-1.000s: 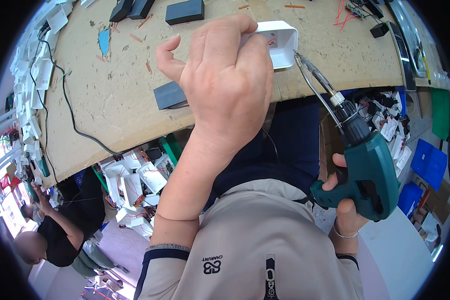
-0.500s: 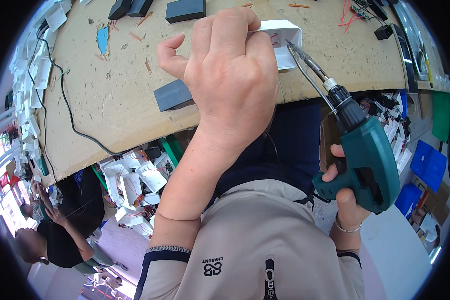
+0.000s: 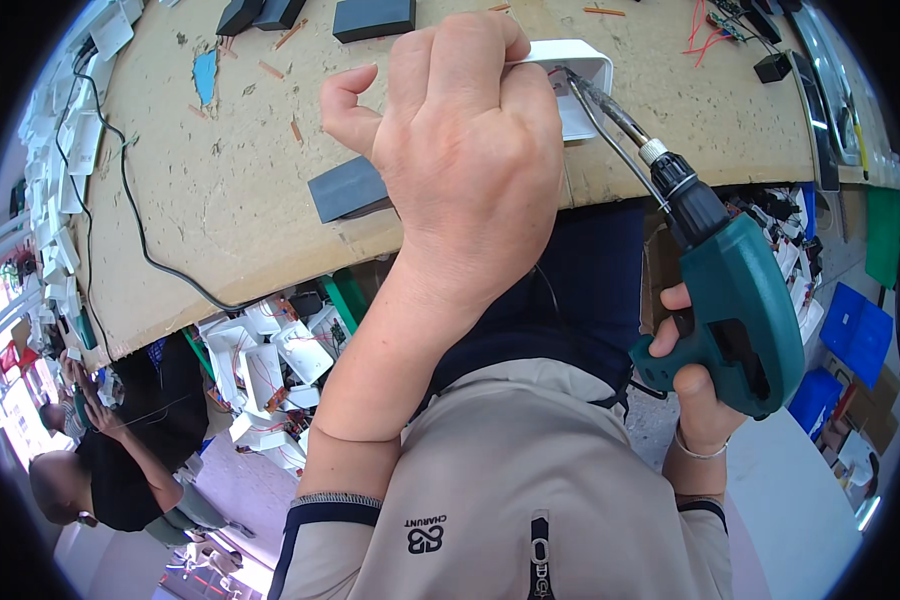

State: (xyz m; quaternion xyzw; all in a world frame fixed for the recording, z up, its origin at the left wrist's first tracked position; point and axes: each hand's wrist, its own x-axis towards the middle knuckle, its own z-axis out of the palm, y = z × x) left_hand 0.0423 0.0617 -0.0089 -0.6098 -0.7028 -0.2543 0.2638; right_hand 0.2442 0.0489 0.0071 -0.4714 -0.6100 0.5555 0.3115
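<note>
Since a second ago, the green power drill (image 3: pixel 735 300) has tilted, its long bit now reaching up-left into the white plastic box (image 3: pixel 580 85). Left hand (image 3: pixel 465 160) clenches that box on the wooden bench (image 3: pixel 220 200); right hand (image 3: pixel 695 385) grips the drill handle.

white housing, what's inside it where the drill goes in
The green drill's long bit enters the open white housing, where a bit of red wire shows. The left hand covers the rest; the bit's tip is hidden.

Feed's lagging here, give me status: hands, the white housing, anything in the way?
Left hand gripping white housing on bench. Right hand holding green drill, bit inside housing. Nothing blocking.
</note>
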